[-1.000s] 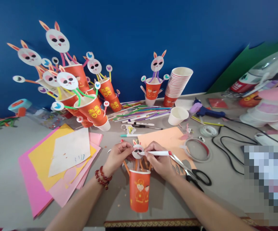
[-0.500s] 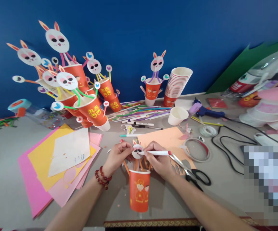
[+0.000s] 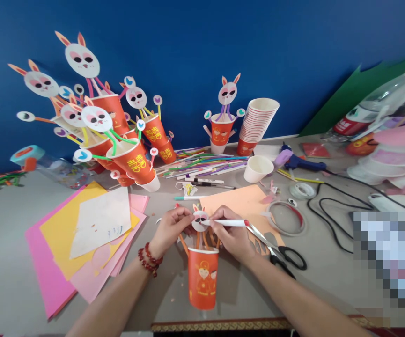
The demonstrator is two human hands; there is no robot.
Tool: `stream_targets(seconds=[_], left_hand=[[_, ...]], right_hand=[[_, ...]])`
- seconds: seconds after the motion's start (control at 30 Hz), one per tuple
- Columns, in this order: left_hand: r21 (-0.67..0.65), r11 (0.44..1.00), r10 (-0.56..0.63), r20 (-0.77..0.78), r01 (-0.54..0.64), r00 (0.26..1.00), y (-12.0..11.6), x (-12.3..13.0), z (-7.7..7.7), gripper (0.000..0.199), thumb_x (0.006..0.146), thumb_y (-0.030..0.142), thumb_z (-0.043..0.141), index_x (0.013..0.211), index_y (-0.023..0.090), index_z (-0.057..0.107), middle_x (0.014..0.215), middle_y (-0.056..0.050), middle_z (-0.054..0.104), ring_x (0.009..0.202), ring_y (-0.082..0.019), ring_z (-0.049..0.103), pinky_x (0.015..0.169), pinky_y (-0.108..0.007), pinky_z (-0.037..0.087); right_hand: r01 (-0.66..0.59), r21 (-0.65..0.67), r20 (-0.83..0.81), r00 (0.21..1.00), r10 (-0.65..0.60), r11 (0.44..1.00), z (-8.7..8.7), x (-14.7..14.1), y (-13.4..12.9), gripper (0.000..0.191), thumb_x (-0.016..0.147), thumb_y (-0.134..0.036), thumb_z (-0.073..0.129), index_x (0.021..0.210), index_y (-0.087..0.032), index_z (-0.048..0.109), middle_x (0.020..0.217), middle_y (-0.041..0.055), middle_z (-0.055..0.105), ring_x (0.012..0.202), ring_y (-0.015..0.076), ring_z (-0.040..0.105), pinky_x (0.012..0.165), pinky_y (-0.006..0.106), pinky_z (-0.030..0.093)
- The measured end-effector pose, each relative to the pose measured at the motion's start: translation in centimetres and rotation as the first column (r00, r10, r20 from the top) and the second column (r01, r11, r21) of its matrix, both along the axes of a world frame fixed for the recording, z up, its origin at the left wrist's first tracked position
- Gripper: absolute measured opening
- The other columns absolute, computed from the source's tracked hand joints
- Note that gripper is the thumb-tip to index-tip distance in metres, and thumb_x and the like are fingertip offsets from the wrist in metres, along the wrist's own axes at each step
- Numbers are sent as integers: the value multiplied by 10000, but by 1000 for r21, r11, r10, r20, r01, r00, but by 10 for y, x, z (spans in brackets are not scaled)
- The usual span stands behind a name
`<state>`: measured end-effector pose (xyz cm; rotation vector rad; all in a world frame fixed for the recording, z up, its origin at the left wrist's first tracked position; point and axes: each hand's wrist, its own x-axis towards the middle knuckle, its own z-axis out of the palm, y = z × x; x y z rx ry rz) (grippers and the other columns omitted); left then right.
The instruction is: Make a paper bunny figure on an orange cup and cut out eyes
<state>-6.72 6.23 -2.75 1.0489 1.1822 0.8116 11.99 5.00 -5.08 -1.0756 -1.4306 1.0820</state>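
Observation:
A small white paper rabbit face [image 3: 200, 221] with dark eyes stands above a red paper cup [image 3: 202, 280], carried on orange stems that rise from the cup. My left hand [image 3: 175, 224] pinches the left edge of the face between thumb and fingers. In my right hand [image 3: 231, 236] is a white marker [image 3: 229, 223] with a red end; its tip rests on or just over the lower part of the face. The cup stands upright on the grey table near its front edge, with gold figures printed on its side.
Stacked coloured paper [image 3: 93, 234] lies left, orange paper [image 3: 233, 199] and scissors [image 3: 276, 252] right. Finished rabbit cups [image 3: 135, 161], coloured sticks [image 3: 202, 164] and a cup stack [image 3: 259, 124] stand along the back. A glue gun [image 3: 302, 162], its cord and tape rolls [image 3: 286, 218] are at right.
Both hands keep their places and their holds on the rabbit face and the marker. The view has shifted very slightly.

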Motion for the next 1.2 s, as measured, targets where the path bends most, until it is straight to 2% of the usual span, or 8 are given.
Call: stream_targets(seconds=[0.57, 1.2], left_hand=[[-3, 1000, 4, -4, -4, 1000, 0, 1, 1, 339, 761, 487, 728, 769, 165, 622, 657, -2, 687, 571, -140, 673, 556, -209, 524], [-3, 1000, 4, 4, -4, 1000, -1, 0, 0, 324, 774, 473, 724, 779, 164, 629, 660, -1, 687, 574, -133, 668, 557, -201, 513]], right_hand=[[14, 25, -1, 1000, -14, 1000, -1, 0, 1, 118, 822, -166, 545, 710, -201, 529, 646, -36, 496, 547, 113, 451, 515, 234, 361], [9, -28, -9, 1000, -9, 1000, 1, 0, 0, 105, 795, -169, 558, 701, -208, 530, 623, -40, 490, 520, 112, 441, 491, 234, 355]])
